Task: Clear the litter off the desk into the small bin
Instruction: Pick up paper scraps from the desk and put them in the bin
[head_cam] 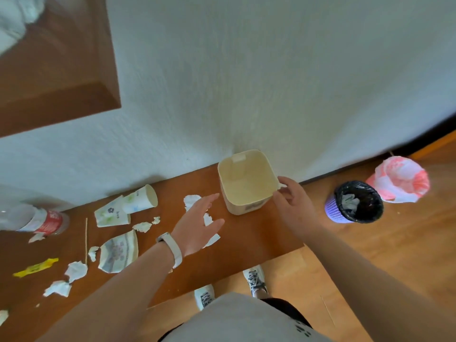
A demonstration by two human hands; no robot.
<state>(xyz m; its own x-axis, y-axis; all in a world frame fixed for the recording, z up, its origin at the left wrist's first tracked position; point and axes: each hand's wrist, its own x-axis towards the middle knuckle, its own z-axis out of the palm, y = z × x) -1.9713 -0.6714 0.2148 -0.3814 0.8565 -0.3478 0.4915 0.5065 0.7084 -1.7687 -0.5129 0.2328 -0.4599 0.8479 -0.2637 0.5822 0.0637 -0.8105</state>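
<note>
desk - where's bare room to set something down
Bare wood lies in front of the small bin, out to the desk corner. Left of the left hand it is crowded with paper cups, wrappers and tissue scraps.

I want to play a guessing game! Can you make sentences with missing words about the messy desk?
1. The right hand touches the rim of the small ____ bin.
2. Inside, that bin looks ____.
3. The left hand hovers over crumpled white ____.
4. The purple basket stands on the ____.

Missing words: cream; empty; paper; floor
</note>
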